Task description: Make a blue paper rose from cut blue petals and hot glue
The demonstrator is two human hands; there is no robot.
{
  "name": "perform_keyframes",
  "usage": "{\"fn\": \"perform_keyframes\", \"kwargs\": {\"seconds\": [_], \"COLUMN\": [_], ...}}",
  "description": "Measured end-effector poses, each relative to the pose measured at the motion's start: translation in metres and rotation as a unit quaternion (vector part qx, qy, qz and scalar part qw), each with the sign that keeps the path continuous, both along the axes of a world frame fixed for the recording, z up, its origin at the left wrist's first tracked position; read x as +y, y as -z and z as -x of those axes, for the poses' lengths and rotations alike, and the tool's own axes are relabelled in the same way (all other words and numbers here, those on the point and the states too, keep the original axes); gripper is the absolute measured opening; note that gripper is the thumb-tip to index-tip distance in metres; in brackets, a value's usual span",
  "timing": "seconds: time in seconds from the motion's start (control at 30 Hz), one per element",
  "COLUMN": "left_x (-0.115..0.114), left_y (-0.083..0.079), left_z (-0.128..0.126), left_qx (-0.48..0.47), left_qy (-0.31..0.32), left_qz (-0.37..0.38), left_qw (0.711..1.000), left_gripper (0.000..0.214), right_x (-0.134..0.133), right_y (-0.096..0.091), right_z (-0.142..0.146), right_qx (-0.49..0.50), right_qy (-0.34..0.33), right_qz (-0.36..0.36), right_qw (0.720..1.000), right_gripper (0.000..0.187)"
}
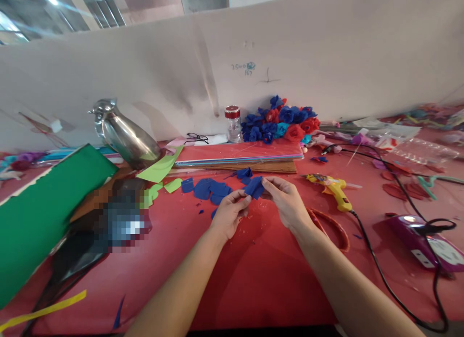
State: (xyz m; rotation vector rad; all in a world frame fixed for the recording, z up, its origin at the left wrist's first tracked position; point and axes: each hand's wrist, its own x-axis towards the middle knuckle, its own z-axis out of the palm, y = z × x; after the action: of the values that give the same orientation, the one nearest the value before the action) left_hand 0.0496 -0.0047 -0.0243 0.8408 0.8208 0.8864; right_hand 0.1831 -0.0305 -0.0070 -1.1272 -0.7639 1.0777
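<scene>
A small blue crepe paper petal [255, 187] is stretched between my two hands above the red table. My left hand [232, 209] pinches its lower left edge, while the fingers of my right hand [282, 197] close on its upper right side. Just behind it lies a blue paper piece on a thin stem [243, 173]. Cut blue petals [208, 188] are spread on the table to the left of my hands. Beside those are light green paper pieces [154, 194].
A yellow glue gun [335, 189], scissors with orange handles [339, 230] and a purple power strip [424, 240] with black cable are on the right. Behind stand paper flowers [286, 119], a red-lidded jar [232, 124] and stacked sheets [235, 152]. A metal jug [126, 136] and green board [47, 216] stand left.
</scene>
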Motion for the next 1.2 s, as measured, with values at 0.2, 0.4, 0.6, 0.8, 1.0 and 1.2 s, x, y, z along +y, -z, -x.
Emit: {"fn": "perform_keyframes", "kwargs": {"seconds": [0.2, 0.4, 0.6, 0.8, 1.0, 1.2], "left_x": [0.001, 0.0, 0.0, 0.0, -0.001, -0.002], "left_y": [0.001, -0.001, -0.001, 0.0, -0.004, -0.004], "left_z": [0.001, 0.001, 0.0, 0.0, 0.001, 0.0], "left_qx": [-0.002, 0.003, 0.016, 0.025, 0.032, 0.038], "left_qy": [0.004, -0.001, -0.01, -0.014, -0.017, -0.013], "left_qz": [0.0, -0.01, -0.023, -0.034, -0.035, -0.037], "left_qw": [1.0, 1.0, 1.0, 0.999, 0.999, 0.998], "left_gripper": [0.031, 0.031, 0.032, 0.032, 0.031, 0.031], "right_x": [0.0, -0.002, -0.001, -0.001, 0.0, -0.001], "right_y": [-0.003, -0.005, -0.007, -0.007, -0.007, -0.008], "right_z": [-0.001, -0.003, -0.011, -0.005, -0.003, -0.003], "right_qx": [0.034, 0.057, 0.095, 0.057, 0.024, 0.024], "right_qy": [0.035, 0.044, 0.064, -0.011, 0.001, -0.002], "right_qz": [0.006, -0.007, -0.002, 0.007, 0.03, 0.022], "right_qw": [0.999, 0.997, 0.993, 0.998, 0.999, 0.999], "right_gripper": [0.037, 0.031, 0.025, 0.03, 0.034, 0.033]}}
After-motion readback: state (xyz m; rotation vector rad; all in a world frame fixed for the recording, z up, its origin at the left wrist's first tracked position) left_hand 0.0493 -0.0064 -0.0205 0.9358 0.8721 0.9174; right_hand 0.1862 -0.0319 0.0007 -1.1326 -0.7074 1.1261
